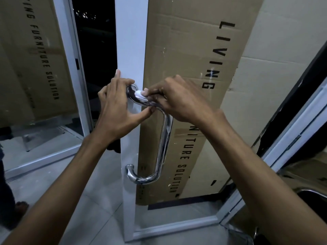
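Left hand point(115, 106): curled round top bend of chrome door handle point(163, 138)
Right hand point(178, 98): pinches small white wad point(139, 94) on handle's 12 o'clock end
Cardboard box point(194, 50): 3 o'clock of handle

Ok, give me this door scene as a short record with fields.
work: rubbing or peeling at the top bend of the handle, unclear which
left hand: holds the handle's top end at the door frame
right hand: pinches a white scrap against the handle
background: tall cardboard box with printed lettering
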A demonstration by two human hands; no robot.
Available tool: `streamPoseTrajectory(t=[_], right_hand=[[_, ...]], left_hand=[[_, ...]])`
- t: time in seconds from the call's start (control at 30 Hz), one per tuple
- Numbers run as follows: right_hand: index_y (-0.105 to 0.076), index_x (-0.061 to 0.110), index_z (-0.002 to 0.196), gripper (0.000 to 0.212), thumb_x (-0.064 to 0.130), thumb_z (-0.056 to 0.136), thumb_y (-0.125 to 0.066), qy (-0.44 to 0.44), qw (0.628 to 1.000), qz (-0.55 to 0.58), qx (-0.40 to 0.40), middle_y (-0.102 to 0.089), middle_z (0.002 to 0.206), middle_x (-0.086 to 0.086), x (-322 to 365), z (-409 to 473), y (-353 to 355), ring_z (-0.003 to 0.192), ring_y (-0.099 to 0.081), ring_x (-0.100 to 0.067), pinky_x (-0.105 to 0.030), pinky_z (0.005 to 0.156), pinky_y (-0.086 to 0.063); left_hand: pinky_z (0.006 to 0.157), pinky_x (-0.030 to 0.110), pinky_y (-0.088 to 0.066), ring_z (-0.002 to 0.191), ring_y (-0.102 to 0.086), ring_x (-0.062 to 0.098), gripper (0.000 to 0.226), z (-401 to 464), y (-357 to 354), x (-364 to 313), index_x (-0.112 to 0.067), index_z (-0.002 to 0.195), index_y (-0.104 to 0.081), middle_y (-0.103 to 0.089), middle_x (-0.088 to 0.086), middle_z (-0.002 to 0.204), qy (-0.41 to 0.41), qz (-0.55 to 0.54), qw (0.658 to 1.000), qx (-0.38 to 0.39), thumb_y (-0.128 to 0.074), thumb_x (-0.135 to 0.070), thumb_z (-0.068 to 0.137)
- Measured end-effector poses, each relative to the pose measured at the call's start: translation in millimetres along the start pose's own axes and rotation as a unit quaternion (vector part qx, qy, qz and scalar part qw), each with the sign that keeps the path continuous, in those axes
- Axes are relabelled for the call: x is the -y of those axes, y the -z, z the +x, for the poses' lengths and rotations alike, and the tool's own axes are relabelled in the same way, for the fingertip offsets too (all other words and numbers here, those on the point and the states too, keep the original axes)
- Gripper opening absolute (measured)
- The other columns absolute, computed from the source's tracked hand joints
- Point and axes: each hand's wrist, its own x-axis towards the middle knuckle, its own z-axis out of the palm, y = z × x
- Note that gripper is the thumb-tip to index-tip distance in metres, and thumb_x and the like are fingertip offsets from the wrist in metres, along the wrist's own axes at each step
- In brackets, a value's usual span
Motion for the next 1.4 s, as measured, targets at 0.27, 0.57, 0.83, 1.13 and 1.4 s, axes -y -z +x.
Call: streamPoseTrajectory(t=[0.27, 0.57, 0.83, 1.13, 1.4], right_hand=[[-0.066, 0.045, 0.132, 0.030, 0.047, 0.105, -0.054, -0.007, 0.999, -0.035, -0.040, -0.074, 0.099, 0.000, 4, -18, -10, 0.078, -0.060, -0.021, -0.034, 0.064, -0.039], [-0.067, 0.040, 0.131, 0.027, 0.042, 0.107, -0.052, -0.024, 0.997, -0.054, -0.059, -0.070, 0.092, 0.000, 14, -17, -19, 0.081, -0.065, -0.025, -0.037, 0.062, -0.045], [-0.067, 0.042, 0.130, 0.027, 0.042, 0.106, -0.055, -0.017, 0.992, -0.098, -0.082, -0.071, 0.105, 0.002, 32, 3, -29, 0.095, -0.069, -0.024, -0.031, 0.057, -0.022], [-0.071, 0.033, 0.122, 0.026, 0.032, 0.100, -0.057, -0.028, 0.994, -0.100, -0.029, -0.069, 0.117, -0.002, 27, 55, -25, 0.105, -0.067, -0.030, -0.034, 0.070, -0.034], [-0.072, 0.031, 0.120, 0.027, 0.034, 0.098, -0.056, -0.017, 0.996, -0.092, -0.010, -0.069, 0.114, -0.004, 25, 66, -27, 0.105, -0.066, -0.030, -0.033, 0.070, -0.033]], left_hand=[[0.116, 0.030, -0.009, 0.160, -0.008, 0.014, 0.084, 2, 1, 0, -0.015, 0.139, -0.046, -0.040, 0.009, 0.156, 0.006, 0.002, 1.000, 0.008, -0.064, -0.071, 0.080], [0.115, 0.032, -0.011, 0.158, -0.007, 0.013, 0.075, 5, 2, -4, -0.016, 0.139, -0.046, -0.036, 0.010, 0.157, 0.025, -0.002, 0.999, 0.022, -0.072, -0.057, 0.081], [0.121, 0.051, -0.022, 0.150, -0.009, 0.006, 0.081, 7, 2, -2, -0.014, 0.147, -0.041, -0.028, 0.005, 0.162, 0.037, -0.017, 0.998, 0.038, -0.079, -0.045, 0.083], [0.122, 0.053, -0.023, 0.150, -0.010, 0.007, 0.085, 10, 6, 1, -0.022, 0.149, -0.037, -0.027, 0.003, 0.165, 0.049, -0.034, 0.997, 0.043, -0.082, -0.051, 0.083], [0.122, 0.053, -0.025, 0.151, -0.011, 0.011, 0.091, 10, 5, 5, -0.025, 0.150, -0.033, -0.024, -0.001, 0.166, 0.060, -0.041, 0.996, 0.046, -0.080, -0.060, 0.080]])
